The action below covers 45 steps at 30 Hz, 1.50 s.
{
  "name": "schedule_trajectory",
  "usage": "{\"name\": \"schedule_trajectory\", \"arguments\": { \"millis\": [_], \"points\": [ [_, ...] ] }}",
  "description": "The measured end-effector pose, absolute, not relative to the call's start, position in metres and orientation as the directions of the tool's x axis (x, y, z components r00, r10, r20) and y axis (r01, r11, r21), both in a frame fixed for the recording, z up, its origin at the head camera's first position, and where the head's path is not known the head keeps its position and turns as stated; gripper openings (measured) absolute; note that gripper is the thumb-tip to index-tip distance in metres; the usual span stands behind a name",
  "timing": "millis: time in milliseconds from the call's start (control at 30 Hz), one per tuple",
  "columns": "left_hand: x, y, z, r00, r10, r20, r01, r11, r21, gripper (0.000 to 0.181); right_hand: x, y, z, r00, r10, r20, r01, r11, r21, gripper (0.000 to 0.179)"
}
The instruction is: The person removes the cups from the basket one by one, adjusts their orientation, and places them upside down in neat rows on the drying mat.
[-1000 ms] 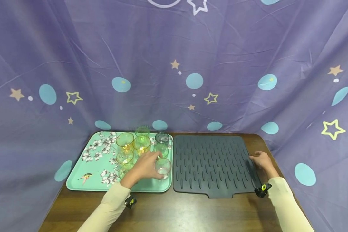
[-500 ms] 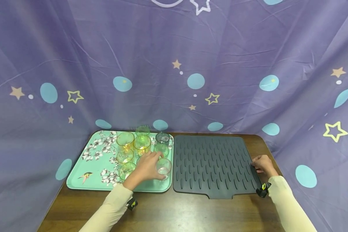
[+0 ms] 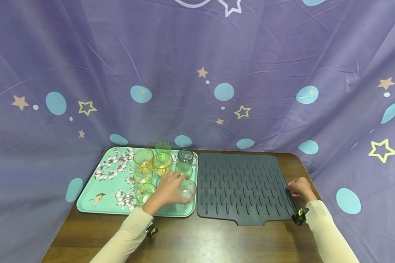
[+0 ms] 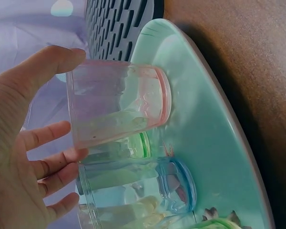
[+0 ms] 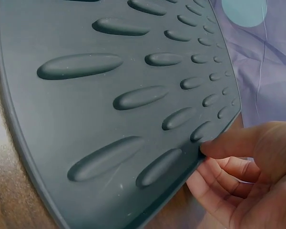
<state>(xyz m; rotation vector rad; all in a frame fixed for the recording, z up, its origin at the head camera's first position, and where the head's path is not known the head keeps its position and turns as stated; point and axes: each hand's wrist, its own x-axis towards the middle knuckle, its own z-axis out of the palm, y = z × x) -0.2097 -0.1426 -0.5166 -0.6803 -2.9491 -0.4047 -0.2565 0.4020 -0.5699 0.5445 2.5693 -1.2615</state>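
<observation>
My left hand (image 3: 169,190) has its thumb and fingers about the rim of a clear, pink-tinted glass (image 4: 119,102) at the front right of the mint-green floral tray (image 3: 93,206). In the left wrist view a blue-tinted glass (image 4: 138,186) stands close beside it, near the lower fingers. My right hand (image 3: 299,188) pinches the right edge of a dark grey ridged drying mat (image 3: 240,186). In the right wrist view the thumb (image 5: 229,143) lies on the mat's edge, with the other fingers curled beneath.
Several green, yellow and dark tinted glasses crowd the tray's right half, among them a yellow glass (image 3: 143,157) and a dark glass (image 3: 185,156). Tray and mat lie side by side on a wooden table (image 3: 214,241). A purple patterned curtain (image 3: 171,120) hangs behind.
My right hand has slid a little toward the front along the mat's edge, and its fingers have drawn in there. My left hand has stayed at the pink-tinted glass.
</observation>
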Motion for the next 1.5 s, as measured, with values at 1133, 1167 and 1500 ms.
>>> {"name": "schedule_trajectory", "arguments": {
  "millis": [1133, 1167, 1500],
  "points": [
    [-0.195, -0.109, -0.544, -0.888, 0.423, 0.179, 0.441, 0.674, 0.593, 0.099, -0.253, 0.401, -0.571, -0.902, 0.252, -0.35, 0.431, 0.553, -0.713, 0.017],
    [-0.195, -0.109, -0.545, -0.89, 0.42, 0.179, 0.435, 0.663, 0.609, 0.098, -0.252, 0.4, -0.571, -0.902, 0.252, -0.35, 0.431, 0.553, -0.713, 0.017],
    [-0.194, -0.104, -0.556, -0.897, 0.396, 0.197, 0.425, 0.648, 0.632, 0.07, -0.251, 0.399, -0.571, -0.904, 0.257, -0.342, 0.428, 0.554, -0.714, 0.018]
  ]
}}
